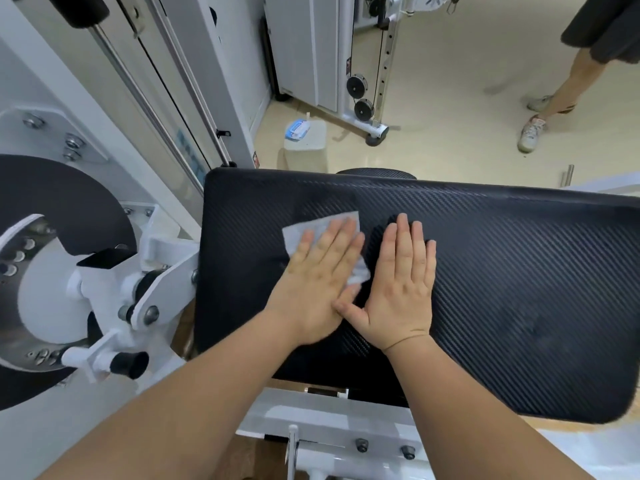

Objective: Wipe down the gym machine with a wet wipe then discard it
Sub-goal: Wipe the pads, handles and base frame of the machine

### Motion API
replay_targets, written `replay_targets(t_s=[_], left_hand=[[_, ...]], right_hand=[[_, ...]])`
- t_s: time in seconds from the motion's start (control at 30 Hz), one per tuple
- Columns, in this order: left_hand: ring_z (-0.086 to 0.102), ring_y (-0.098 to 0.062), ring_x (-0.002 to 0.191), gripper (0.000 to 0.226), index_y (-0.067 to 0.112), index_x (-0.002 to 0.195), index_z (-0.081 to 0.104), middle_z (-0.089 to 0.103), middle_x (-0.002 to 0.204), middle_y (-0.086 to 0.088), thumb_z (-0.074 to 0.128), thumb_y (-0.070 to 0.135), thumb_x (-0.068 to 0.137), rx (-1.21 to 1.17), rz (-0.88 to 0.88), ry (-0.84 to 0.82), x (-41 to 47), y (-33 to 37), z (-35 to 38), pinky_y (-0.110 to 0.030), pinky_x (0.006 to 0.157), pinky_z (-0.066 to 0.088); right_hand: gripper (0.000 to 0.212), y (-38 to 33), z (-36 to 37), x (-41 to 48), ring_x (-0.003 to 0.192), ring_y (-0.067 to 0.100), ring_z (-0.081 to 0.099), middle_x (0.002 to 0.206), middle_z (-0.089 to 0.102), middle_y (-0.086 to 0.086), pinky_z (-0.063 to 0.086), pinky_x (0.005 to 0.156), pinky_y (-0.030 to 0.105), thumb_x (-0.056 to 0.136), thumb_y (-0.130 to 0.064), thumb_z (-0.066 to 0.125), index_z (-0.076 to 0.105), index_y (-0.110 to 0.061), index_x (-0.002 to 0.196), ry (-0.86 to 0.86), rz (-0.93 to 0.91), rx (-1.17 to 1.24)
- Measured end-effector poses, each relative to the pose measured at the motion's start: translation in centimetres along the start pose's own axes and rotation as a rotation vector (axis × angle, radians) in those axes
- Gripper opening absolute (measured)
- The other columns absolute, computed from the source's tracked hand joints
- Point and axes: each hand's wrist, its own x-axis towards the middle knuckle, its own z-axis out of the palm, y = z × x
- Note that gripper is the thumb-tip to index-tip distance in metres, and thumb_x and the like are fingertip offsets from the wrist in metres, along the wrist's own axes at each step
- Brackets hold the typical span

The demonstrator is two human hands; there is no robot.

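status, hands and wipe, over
Left hand flat, pressing thin white wet wipe onto black ribbed padded seat. Right hand flat on the seat beside it, bare. Nothing on the seat blocking the wipe.

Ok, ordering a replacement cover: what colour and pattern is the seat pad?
The seat pad is black with fine diagonal ribbing, clearest in the head view.

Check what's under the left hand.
The left hand presses a white wet wipe flat on the black pad; its edges stick out, its middle is covered.
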Motion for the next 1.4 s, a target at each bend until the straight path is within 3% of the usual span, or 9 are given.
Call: replay_targets(t_s=[0.17,0.27,0.4,0.53,0.63,0.8,0.93,1.17,1.4], left_hand=[[-0.002,-0.026,0.158,0.068,0.011,0.163,0.001,-0.006,0.171,-0.009,0.007,0.050,0.107,-0.022,-0.139,0.032,-8.0,-2.0,3.1,-0.051,0.125,0.005],[-0.007,-0.025,0.158,0.070,0.015,0.162,-0.004,-0.013,0.170,-0.006,0.005,0.054,0.105,-0.097,-0.376,0.043,-11.0,-3.9,4.1,-0.046,0.126,-0.006],[-0.021,-0.026,0.155,0.077,0.011,0.159,-0.014,-0.026,0.167,-0.009,0.009,0.055,0.102,-0.176,-0.632,0.060,-10.4,-1.2,4.2,-0.051,0.126,-0.008],[-0.013,-0.030,0.157,0.076,0.006,0.160,-0.007,-0.014,0.169,-0.015,0.009,0.056,0.104,-0.119,-0.406,0.019,-10.5,3.7,5.3,-0.053,0.125,0.001],[-0.009,-0.028,0.158,0.074,0.008,0.161,-0.008,-0.012,0.170,-0.012,0.007,0.055,0.105,-0.091,-0.374,0.035,-11.8,3.3,6.1,-0.050,0.125,0.001],[-0.018,-0.023,0.156,0.077,0.011,0.160,-0.015,-0.023,0.168,-0.008,0.014,0.054,0.102,-0.141,-0.651,0.035,-14.4,-0.8,6.2,-0.047,0.128,-0.004],[-0.021,-0.028,0.155,0.082,0.006,0.160,-0.012,-0.022,0.168,-0.013,0.015,0.056,0.101,-0.228,-0.767,0.078,-13.4,0.9,5.8,-0.049,0.126,-0.008],[-0.004,-0.031,0.158,0.077,0.004,0.161,0.007,-0.006,0.170,-0.015,0.006,0.057,0.105,-0.074,-0.332,0.006,-14.6,4.7,7.6,-0.052,0.125,0.004],[-0.019,-0.028,0.156,0.080,0.004,0.160,-0.010,-0.022,0.168,-0.013,0.017,0.050,0.101,-0.250,-0.705,0.088,-14.1,-1.6,5.5,-0.055,0.126,-0.001]], right_hand=[[0.123,-0.1,-0.2,0.1,0.157,0.040,0.012,0.168,0.017,0.022,0.009,0.126,0.060,0.083,-0.093,0.023,0.020,0.004,0.159,-0.034,-0.023,-0.047],[0.125,-0.2,-0.3,0.2,0.156,0.040,0.013,0.168,0.018,0.020,0.008,0.126,0.061,0.082,-0.094,0.022,0.021,0.003,0.160,-0.062,-0.023,-0.075],[0.125,-0.3,-0.3,0.2,0.157,0.039,0.009,0.169,0.015,0.019,0.005,0.126,0.060,0.081,-0.095,0.022,0.019,0.001,0.160,-0.087,-0.018,-0.093],[0.124,-0.4,-0.4,0.1,0.158,0.036,0.004,0.170,0.010,0.018,0.004,0.126,0.060,0.080,-0.095,0.024,0.018,-0.002,0.161,-0.103,-0.015,-0.112],[0.122,-0.5,-0.5,0.2,0.158,0.036,0.003,0.171,0.009,0.018,0.004,0.126,0.060,0.081,-0.095,0.023,0.018,-0.003,0.161,-0.104,-0.005,-0.124],[0.119,-0.5,-0.4,0.2,0.158,0.036,0.004,0.170,0.010,0.018,0.002,0.126,0.059,0.082,-0.093,0.025,0.019,-0.004,0.161,-0.093,0.002,-0.130],[0.117,-0.5,-0.3,0.2,0.157,0.037,0.005,0.170,0.011,0.018,0.000,0.126,0.058,0.084,-0.092,0.024,0.019,-0.004,0.161,-0.080,0.001,-0.139],[0.111,-0.6,-0.3,0.2,0.158,0.036,0.006,0.170,0.011,0.018,0.001,0.127,0.057,0.088,-0.088,0.027,0.019,-0.005,0.162,-0.061,0.008,-0.158],[0.108,-0.8,-0.2,0.3,0.157,0.037,0.006,0.170,0.012,0.017,0.001,0.127,0.056,0.089,-0.085,0.025,0.019,-0.007,0.162,-0.063,0.028,-0.198]])
